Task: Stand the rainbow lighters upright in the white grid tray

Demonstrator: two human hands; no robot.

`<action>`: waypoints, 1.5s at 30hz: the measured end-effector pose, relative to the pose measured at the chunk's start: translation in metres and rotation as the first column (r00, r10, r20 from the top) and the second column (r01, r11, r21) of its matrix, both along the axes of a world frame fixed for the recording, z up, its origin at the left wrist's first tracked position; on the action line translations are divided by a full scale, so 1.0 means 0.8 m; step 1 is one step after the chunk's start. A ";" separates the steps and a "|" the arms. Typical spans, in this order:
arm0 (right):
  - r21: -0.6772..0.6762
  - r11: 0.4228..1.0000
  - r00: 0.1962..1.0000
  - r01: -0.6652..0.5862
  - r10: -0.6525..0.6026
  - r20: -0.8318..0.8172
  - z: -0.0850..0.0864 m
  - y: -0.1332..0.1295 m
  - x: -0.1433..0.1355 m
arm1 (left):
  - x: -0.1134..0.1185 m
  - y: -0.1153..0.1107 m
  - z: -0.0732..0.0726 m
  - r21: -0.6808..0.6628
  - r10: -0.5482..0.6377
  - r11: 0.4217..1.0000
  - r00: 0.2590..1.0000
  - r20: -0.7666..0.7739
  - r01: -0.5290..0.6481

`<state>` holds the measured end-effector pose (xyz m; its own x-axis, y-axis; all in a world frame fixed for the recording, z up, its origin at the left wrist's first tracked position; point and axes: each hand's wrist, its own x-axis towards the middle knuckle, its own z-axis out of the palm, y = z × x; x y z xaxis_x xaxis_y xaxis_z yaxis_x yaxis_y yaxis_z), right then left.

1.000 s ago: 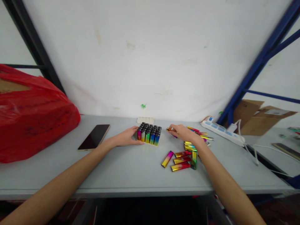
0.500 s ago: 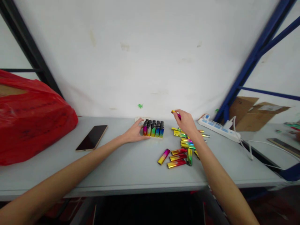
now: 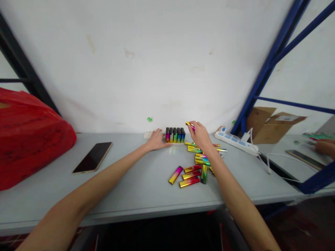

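Lighter [image 3: 190, 126], gold at its outer end and magenta nearer the grip: through the head view I have it pinched in the fingers of the right hand [image 3: 199, 133], held up off the table [image 3: 138, 190]. Its long axis slants, gold end toward ten o'clock and the other end toward four, where it runs into my fingers. The relation I judge to matter most is between it and the block of upright lighters [image 3: 175, 136]. Seen from that block, the held one sits near two o'clock, close by but apart, and tilted while those in the block stand straight, black tops up, in rows running from nine to three.

On the block's nine o'clock side I have the left hand [image 3: 156, 141], thumb toward the near face and fingers at the end; whether it presses on the block or only rests alongside, I cannot tell from here. That hand is the nearer to the block; the right alone carries the slanted lighter.

From the block, the gold-toned pile [image 3: 200, 161] lies toward four o'clock, partly under my right forearm, and the red-and-gold lighters [image 3: 190, 175] toward five. One magenta-and-gold lighter [image 3: 175, 175] lies flat at six, its axis pointing from seven to one.
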<state>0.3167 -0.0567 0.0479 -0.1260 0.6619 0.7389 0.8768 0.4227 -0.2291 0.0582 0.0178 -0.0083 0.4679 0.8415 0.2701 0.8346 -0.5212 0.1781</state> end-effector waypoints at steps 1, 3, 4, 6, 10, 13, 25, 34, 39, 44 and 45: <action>0.004 1.000 1.000 -0.016 0.017 -0.012 0.000 0.001 0.000 | -0.007 -0.001 -0.001 0.006 0.025 1.000 1.000 0.000 -0.025; 0.018 0.998 0.997 -0.066 0.067 -0.048 0.002 -0.001 -0.002 | -0.029 -0.004 -0.002 0.004 0.085 0.996 0.996 -0.003 -0.085; 0.017 0.995 0.993 -0.095 0.096 -0.075 0.004 -0.003 -0.003 | -0.042 -0.007 -0.004 -0.011 0.106 0.994 0.994 -0.013 -0.106; -0.013 0.990 0.979 -0.141 0.138 -0.149 0.009 -0.009 -0.007 | -0.072 -0.017 -0.006 -0.080 0.132 0.987 0.990 -0.051 -0.136; -0.079 0.976 0.934 -0.203 0.168 -0.315 0.016 -0.021 -0.018 | -0.124 -0.062 -0.007 0.005 0.006 1.000 0.997 -0.079 -0.005; -0.135 0.952 0.899 -0.276 0.206 -0.387 0.012 -0.019 -0.028 | -0.138 -0.108 -0.002 0.092 -0.093 0.991 0.992 -0.090 0.101; -0.249 0.585 0.522 -0.772 0.358 -0.774 -0.017 -0.020 -0.068 | -0.051 -0.136 0.019 -0.009 -0.386 0.921 0.915 0.117 0.390; -0.290 0.537 0.387 -0.792 0.074 -0.919 -0.018 -0.027 -0.083 | -0.081 -0.116 -0.005 -0.075 -0.180 0.977 0.958 0.225 0.201; -0.360 0.580 0.412 -0.731 -0.046 -0.910 -0.026 -0.028 -0.094 | -0.080 -0.116 -0.006 -0.090 -0.179 0.973 0.945 0.274 0.211; -0.382 0.619 0.466 -0.686 -0.029 -0.884 -0.027 -0.030 -0.098 | -0.079 -0.116 -0.006 -0.088 -0.187 0.972 0.940 0.287 0.220; -0.386 0.619 0.476 -0.685 -0.021 -0.879 -0.027 -0.030 -0.097 | -0.079 -0.116 -0.006 -0.089 -0.187 0.971 0.938 0.290 0.221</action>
